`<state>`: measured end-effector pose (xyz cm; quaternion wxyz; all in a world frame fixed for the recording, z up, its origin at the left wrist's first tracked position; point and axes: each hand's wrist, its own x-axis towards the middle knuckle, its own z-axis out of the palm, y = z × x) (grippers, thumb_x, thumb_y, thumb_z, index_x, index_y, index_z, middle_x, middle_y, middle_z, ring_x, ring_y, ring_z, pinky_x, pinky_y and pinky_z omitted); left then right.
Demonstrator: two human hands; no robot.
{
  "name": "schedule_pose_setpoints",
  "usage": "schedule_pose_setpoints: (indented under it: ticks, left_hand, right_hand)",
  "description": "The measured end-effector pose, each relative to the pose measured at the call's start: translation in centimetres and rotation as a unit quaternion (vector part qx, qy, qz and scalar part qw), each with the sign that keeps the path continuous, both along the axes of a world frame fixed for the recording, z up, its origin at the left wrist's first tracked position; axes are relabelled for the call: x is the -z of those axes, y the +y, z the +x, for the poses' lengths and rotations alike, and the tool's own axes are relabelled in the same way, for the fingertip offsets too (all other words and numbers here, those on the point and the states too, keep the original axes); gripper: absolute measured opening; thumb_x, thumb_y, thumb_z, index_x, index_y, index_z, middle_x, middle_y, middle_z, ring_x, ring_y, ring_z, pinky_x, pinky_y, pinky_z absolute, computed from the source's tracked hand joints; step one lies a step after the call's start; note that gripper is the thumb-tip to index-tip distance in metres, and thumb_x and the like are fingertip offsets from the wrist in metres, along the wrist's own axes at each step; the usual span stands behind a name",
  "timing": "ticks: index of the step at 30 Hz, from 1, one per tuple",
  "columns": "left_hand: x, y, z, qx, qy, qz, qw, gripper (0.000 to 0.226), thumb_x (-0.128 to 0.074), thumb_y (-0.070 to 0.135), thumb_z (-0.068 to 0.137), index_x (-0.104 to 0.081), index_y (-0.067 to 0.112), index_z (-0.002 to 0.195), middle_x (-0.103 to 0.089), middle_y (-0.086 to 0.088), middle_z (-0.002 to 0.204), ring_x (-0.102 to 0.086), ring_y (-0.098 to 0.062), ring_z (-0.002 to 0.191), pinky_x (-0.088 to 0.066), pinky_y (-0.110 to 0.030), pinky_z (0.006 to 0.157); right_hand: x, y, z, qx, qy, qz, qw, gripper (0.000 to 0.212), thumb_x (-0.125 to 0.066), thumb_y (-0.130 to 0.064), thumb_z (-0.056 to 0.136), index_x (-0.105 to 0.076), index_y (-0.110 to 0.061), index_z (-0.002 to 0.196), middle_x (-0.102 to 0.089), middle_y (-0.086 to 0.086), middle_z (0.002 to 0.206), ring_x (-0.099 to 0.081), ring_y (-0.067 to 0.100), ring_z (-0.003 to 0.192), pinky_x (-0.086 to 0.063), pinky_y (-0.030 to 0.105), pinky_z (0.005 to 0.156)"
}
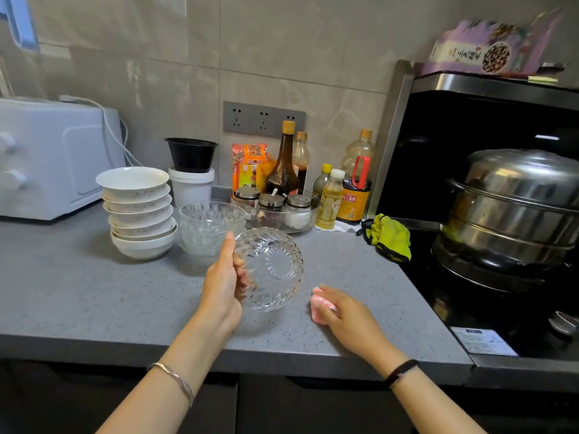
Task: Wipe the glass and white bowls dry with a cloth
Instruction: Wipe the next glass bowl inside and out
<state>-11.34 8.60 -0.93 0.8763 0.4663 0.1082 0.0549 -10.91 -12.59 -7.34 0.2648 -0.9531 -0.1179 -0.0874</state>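
My left hand [223, 281] grips a cut-glass bowl [272, 270], tilted on its side above the grey counter with its base facing me. To its right, my right hand [347, 317] rests on the counter, closed on a pink cloth [320, 306] that shows under the fingers. Behind the held bowl stands a stack of glass bowls [208, 227]. Left of that rises a stack of several white bowls [138, 211], upright.
A white microwave [53, 158] fills the back left. Sauce bottles [283, 164], spice jars in a glass dish [274, 208], and a white tub with a black bowl [191, 173] line the wall. A yellow-green rag [390, 238] lies by the black hob with a steel steamer pot [513, 211].
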Motion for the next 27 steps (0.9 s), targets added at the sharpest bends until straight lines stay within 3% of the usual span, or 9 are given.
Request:
schedule_pose_setpoints:
  ticks: [4,7,9,12,16,19,21,24,27]
  left_hand:
    - [0.6,0.0,0.0,0.018,0.006,-0.001,1.0,0.047,-0.054,0.052,0.089,-0.039,0.022,0.056,-0.038,0.008,0.043,-0.036,-0.007,0.038,-0.033,-0.023,0.052]
    - [1.1,-0.8,0.0,0.07,-0.012,-0.013,0.997,0.04,-0.06,0.056,0.082,-0.047,0.023,0.065,-0.047,0.006,0.056,-0.044,-0.009,0.048,-0.039,-0.022,0.053]
    - [0.8,-1.9,-0.7,0.112,-0.038,-0.018,0.993,0.038,-0.061,0.05,0.083,-0.05,0.02,0.063,-0.051,0.007,0.047,-0.048,-0.007,0.039,-0.041,-0.018,0.045]
    - [0.3,-4.2,-1.8,0.189,-0.051,-0.017,0.981,0.04,-0.074,0.052,0.069,-0.068,0.014,0.08,-0.07,-0.006,0.085,-0.064,-0.017,0.066,-0.051,-0.03,0.067]
    - [0.4,-7.4,-2.8,0.259,-0.036,-0.062,0.963,0.044,-0.081,0.051,0.063,-0.073,0.013,0.082,-0.064,-0.004,0.074,-0.056,-0.015,0.057,-0.049,-0.028,0.071]
    - [0.7,-10.3,-3.5,0.319,-0.031,-0.054,0.946,0.058,-0.091,0.057,0.043,-0.063,0.025,0.082,-0.055,-0.007,0.08,-0.046,-0.015,0.063,-0.037,-0.027,0.071]
    - [0.7,-12.8,-4.4,0.348,-0.028,-0.051,0.936,0.039,-0.083,0.053,0.064,-0.064,0.022,0.079,-0.065,-0.008,0.1,-0.06,-0.021,0.081,-0.047,-0.035,0.089]
    - [0.6,-16.9,-6.6,0.415,-0.041,-0.017,0.909,0.052,-0.064,0.051,0.077,-0.069,0.011,0.108,-0.072,-0.009,0.108,-0.069,-0.023,0.1,-0.047,-0.043,0.098]
    - [1.7,-20.8,-7.9,0.483,-0.056,0.037,0.873,0.058,-0.066,0.058,0.076,-0.066,0.017,0.117,-0.07,-0.008,0.115,-0.065,-0.024,0.111,-0.046,-0.042,0.101]
  right_hand:
    - [-2.2,0.4,-0.9,0.025,0.051,0.234,0.971,0.032,-0.051,-0.04,0.095,-0.059,-0.027,0.123,-0.057,-0.006,0.133,-0.053,0.004,0.117,-0.039,0.014,0.093]
    - [-4.8,0.1,-2.2,-0.004,0.076,0.363,0.929,0.051,-0.052,-0.055,0.079,-0.06,-0.028,0.121,-0.061,-0.012,0.126,-0.056,0.001,0.114,-0.042,0.025,0.101]
    - [-6.1,-0.2,-3.0,-0.045,0.125,0.416,0.9,0.055,-0.053,-0.055,0.075,-0.058,-0.028,0.123,-0.063,-0.01,0.124,-0.061,0.007,0.113,-0.047,0.028,0.098]
    - [-6.9,-1.1,-4.5,-0.065,0.18,0.457,0.868,0.052,-0.051,-0.051,0.08,-0.06,-0.022,0.121,-0.067,0.002,0.121,-0.065,0.019,0.108,-0.052,0.033,0.094]
    - [-7.1,-4.1,-6.9,-0.078,0.214,0.581,0.781,0.064,-0.08,-0.06,0.059,-0.075,-0.016,0.105,-0.071,0.009,0.11,-0.07,0.017,0.095,-0.057,0.027,0.08]
    - [-6.9,-7.5,-8.9,-0.063,0.214,0.649,0.727,0.089,-0.092,-0.045,0.05,-0.062,-0.009,0.125,-0.06,0.013,0.126,-0.064,0.021,0.098,-0.051,0.033,0.092]
    - [-6.7,-9.9,-10.6,-0.045,0.201,0.666,0.717,0.104,-0.094,-0.041,0.05,-0.049,-0.005,0.136,-0.059,0.011,0.121,-0.06,0.02,0.094,-0.041,0.037,0.101]
    - [-6.3,-13.9,-13.8,-0.032,0.174,0.682,0.71,0.074,-0.094,-0.039,0.052,-0.066,-0.009,0.115,-0.064,0.005,0.101,-0.058,0.018,0.088,-0.037,0.035,0.101]
    - [-5.7,-17.9,-17.7,-0.019,0.136,0.672,0.728,0.042,-0.091,-0.037,0.058,-0.073,-0.015,0.089,-0.069,0.0,0.088,-0.065,0.012,0.077,-0.053,0.025,0.078]
